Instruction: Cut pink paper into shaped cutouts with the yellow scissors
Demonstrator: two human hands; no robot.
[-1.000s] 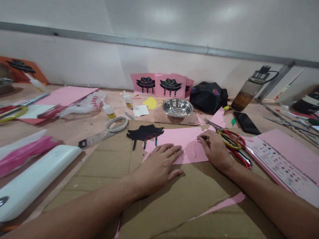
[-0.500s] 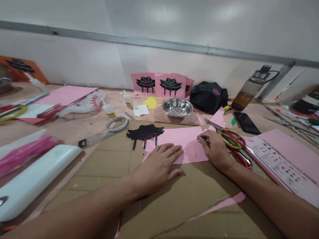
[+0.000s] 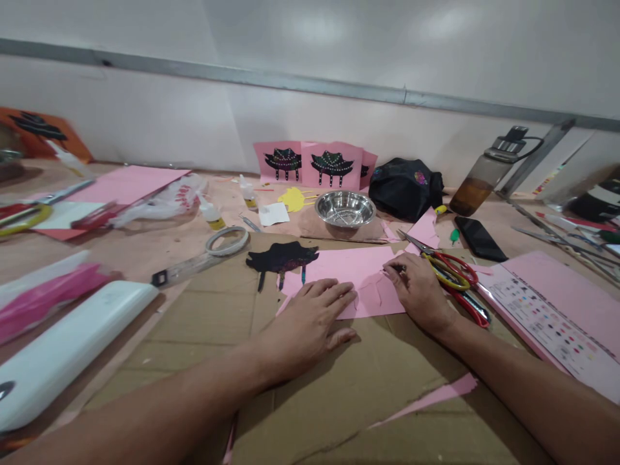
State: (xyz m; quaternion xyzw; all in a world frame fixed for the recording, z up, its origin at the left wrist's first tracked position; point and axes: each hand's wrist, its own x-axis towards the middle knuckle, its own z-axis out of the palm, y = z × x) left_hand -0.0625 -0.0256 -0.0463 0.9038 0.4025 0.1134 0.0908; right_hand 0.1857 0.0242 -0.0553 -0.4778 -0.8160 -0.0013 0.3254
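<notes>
A pink paper sheet (image 3: 353, 265) lies on brown cardboard (image 3: 194, 336), with a few curved marks or cuts between my hands. Flat on the sheet's lower left part rests my left hand (image 3: 320, 316), fingers stretched out. At the sheet's right side my right hand (image 3: 419, 290) has its fingers pinched together, resting on the paper. Whatever is in that pinch is mostly hidden; only a small dark bit shows. A black paper cutout (image 3: 281, 258) with thin legs overlaps the sheet's left edge. Scissors (image 3: 450, 268) and a red box cutter (image 3: 472, 309) lie just right of my right hand.
Behind the cardboard stand a metal bowl (image 3: 345, 210), glue bottles (image 3: 212, 213), a black bag (image 3: 405, 189) and a water bottle (image 3: 477, 181). A phone (image 3: 479, 239) and printed sheet (image 3: 547, 316) lie right. A tape roll (image 3: 227, 241) and white case (image 3: 72, 352) are left.
</notes>
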